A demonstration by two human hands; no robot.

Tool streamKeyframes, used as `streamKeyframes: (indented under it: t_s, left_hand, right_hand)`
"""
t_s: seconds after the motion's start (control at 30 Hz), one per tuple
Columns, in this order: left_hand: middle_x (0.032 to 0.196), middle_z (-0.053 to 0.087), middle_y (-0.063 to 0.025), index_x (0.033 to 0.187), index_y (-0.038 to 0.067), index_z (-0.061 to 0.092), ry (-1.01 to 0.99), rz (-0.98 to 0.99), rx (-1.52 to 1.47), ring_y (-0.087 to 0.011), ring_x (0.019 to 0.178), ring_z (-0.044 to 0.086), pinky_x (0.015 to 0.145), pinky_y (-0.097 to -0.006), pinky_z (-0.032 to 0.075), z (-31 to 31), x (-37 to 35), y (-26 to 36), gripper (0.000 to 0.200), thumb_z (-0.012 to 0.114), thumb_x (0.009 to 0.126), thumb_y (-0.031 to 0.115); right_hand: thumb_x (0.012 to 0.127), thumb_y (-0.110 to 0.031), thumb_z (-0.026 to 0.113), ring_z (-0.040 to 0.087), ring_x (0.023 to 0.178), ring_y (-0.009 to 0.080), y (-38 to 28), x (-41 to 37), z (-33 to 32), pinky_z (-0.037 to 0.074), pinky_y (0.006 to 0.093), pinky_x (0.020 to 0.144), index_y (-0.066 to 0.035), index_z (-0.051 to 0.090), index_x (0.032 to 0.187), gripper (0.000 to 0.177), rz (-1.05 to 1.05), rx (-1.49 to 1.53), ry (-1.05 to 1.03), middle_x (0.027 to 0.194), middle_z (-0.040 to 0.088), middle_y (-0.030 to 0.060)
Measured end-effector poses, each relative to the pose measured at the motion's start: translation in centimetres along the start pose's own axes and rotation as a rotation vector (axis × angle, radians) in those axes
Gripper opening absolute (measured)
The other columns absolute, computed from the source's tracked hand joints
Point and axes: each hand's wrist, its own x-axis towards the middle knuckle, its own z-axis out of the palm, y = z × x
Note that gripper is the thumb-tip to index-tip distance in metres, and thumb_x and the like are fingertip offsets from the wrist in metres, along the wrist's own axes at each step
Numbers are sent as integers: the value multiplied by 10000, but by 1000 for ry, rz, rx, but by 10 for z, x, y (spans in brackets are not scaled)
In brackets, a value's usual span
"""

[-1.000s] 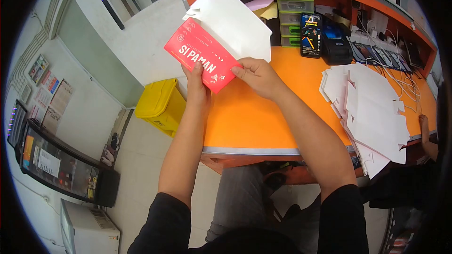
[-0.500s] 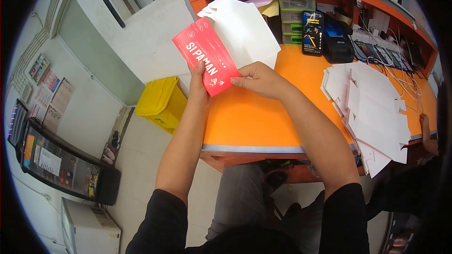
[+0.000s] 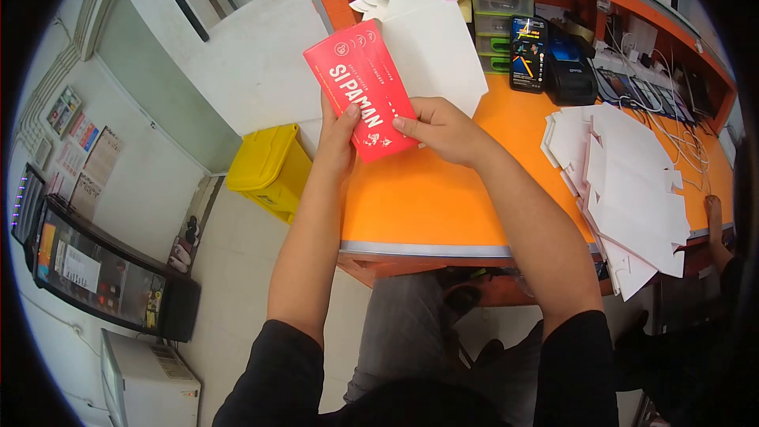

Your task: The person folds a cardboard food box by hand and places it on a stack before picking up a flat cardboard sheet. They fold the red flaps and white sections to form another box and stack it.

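Above the counter's left part I hold a partly folded cardboard food box point(image 3: 348, 55). Its red panel, printed "SI PAMAN", faces me, and a wide white inner panel spreads out behind it. My left hand point(image 3: 338, 138) grips the lower left edge, thumb lying on the red face. At the lower right edge my right hand point(image 3: 443, 130) is closed on the cardboard, its thumb on the red panel and its other fingers partly hidden behind. A stack of flat white box blanks point(image 3: 632, 182) lies to the right, overhanging the counter's front edge.
On the orange counter point(image 3: 427, 205) stand a phone point(image 3: 527, 54), a black printer-like device point(image 3: 569, 71) and small green-framed drawers point(image 3: 492, 28). White cables point(image 3: 672, 122) trail at the right. A yellow bin point(image 3: 269, 166) is left of the counter. Another person's hand point(image 3: 714, 209) rests at the far right.
The box has shifted slightly up and right, its white panel rising with it. My right thumb has moved further onto the red face, and my left thumb has shifted right with the box.
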Motion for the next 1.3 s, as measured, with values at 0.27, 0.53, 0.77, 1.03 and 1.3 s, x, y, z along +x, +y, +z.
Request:
streamKeyframes:
  t_s: [0.27,0.53,0.77,1.03,1.3]
  left_hand:
    - [1442,512,-108,1609,129,177,-15,24,77,-217,1283,569,1054,-406,522,2,-2,10,879,725,947,316]
    - [1530,409,-111,1638,179,70,-13,-35,130,-252,1417,436,1113,-443,462,6,-3,3,1086,813,853,276]
    - [1558,368,-103,1647,193,8,-58,-119,171,-273,1451,393,1166,-446,394,18,-4,7,1184,832,797,185]
    - [1559,374,-99,1648,186,40,-50,-95,95,-257,1459,385,1185,-447,371,19,-5,10,1149,822,806,188]
    - [1569,366,-98,1652,187,48,-69,-109,110,-266,1471,374,1191,-452,366,19,-7,14,1161,827,792,193]
  right_hand:
    - [1052,-367,583,620,894,74,-7,-2,-1,499,273,744,-114,642,1358,402,42,22,-18,1065,724,-12]
    - [1067,-305,563,588,829,66,-3,0,1,479,241,645,-62,620,1342,371,-115,-128,160,996,694,-11]
    - [1058,-191,560,637,1045,141,-17,-6,-4,498,313,953,24,639,1287,325,-2,-33,157,1159,720,87]
    - [1066,-188,555,636,1053,132,-19,-6,0,494,307,968,29,635,1295,326,-6,-15,181,1166,719,76]
    - [1065,-191,557,640,1051,128,-25,-9,-1,498,305,964,22,630,1305,330,5,37,151,1167,718,74]
